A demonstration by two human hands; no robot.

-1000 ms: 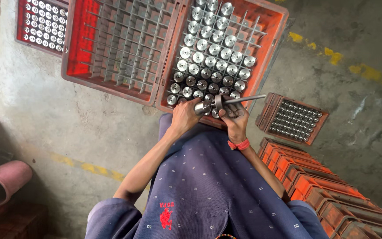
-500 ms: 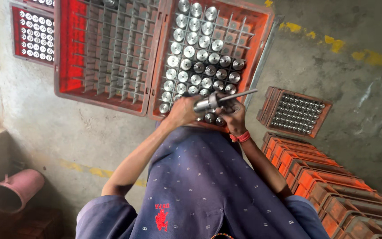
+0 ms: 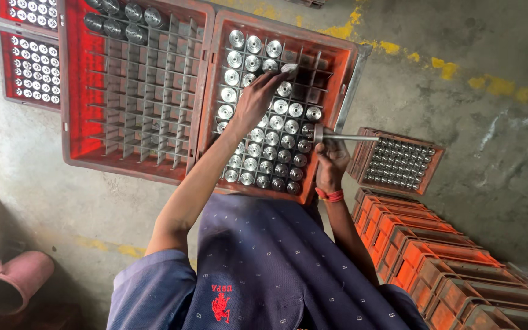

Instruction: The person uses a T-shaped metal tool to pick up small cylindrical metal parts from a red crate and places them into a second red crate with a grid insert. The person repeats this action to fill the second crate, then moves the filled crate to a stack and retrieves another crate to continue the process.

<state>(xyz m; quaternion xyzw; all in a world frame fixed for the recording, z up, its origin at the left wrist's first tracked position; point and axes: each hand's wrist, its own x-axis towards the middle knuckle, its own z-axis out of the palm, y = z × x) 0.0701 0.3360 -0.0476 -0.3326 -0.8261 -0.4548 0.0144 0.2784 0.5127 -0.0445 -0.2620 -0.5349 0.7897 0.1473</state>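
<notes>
My left hand [image 3: 253,102] reaches out over a red divided crate [image 3: 344,68] and pinches a shiny metal cylinder [image 3: 289,68] at its fingertips, above an empty cell near the crate's far side. Several more metal cylinders [image 3: 271,142] stand upright in the crate's cells. At the crate's near right corner, my right hand [image 3: 331,164] is closed around a metal rod with a round head [image 3: 344,137], which points right. A red band circles that wrist.
A second red divided crate [image 3: 76,91] lies to the left, with a few dark cylinders at its far end. A small brown tray of metal pieces [image 3: 399,162] sits to the right, above stacked orange crates [image 3: 453,263]. Red trays [image 3: 27,67] and a pink pipe [image 3: 13,282] are at the left.
My left hand has left the spot beside my right hand and stretched farther across the crate with a cylinder. My right hand still holds the rod at the near corner.
</notes>
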